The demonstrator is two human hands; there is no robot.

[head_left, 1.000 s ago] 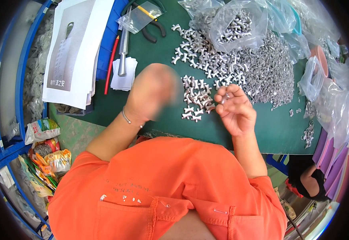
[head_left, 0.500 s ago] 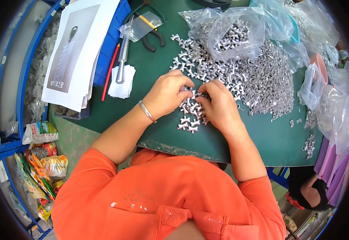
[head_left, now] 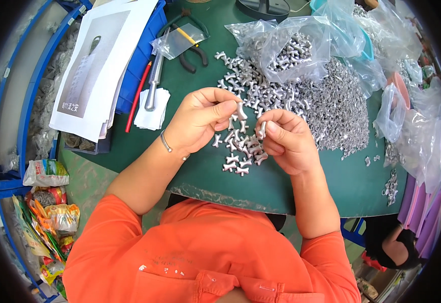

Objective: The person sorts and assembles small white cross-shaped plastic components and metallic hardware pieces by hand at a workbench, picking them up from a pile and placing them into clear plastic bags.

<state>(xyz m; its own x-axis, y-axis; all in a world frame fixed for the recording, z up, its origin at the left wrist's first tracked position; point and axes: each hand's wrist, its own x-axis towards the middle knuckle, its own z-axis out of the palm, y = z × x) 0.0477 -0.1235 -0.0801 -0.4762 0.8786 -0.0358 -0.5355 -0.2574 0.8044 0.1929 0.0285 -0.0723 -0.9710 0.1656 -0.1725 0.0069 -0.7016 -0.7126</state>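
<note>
My left hand pinches a silver bone-shaped metal piece between thumb and forefinger. Another such piece, a second bone-shaped piece, is pinched in my right hand. Both hands are raised above the table, a short way apart. Below and between them lies a small group of bone-shaped pieces. Behind the hands spreads a larger heap of the same pieces. Right of it is a broad mound of small shiny metal parts, too fine to make out singly.
A clear plastic bag of bone pieces rests on the green table. At left lie pliers, a red pencil, a metal rod tool, white paper slips and a blue bin. Plastic bags crowd the right.
Both hands have lifted from the small group of pieces, each with a bone-shaped piece now plainly visible in its fingers. The right hand has turned palm-inward. The view has shifted slightly.
</note>
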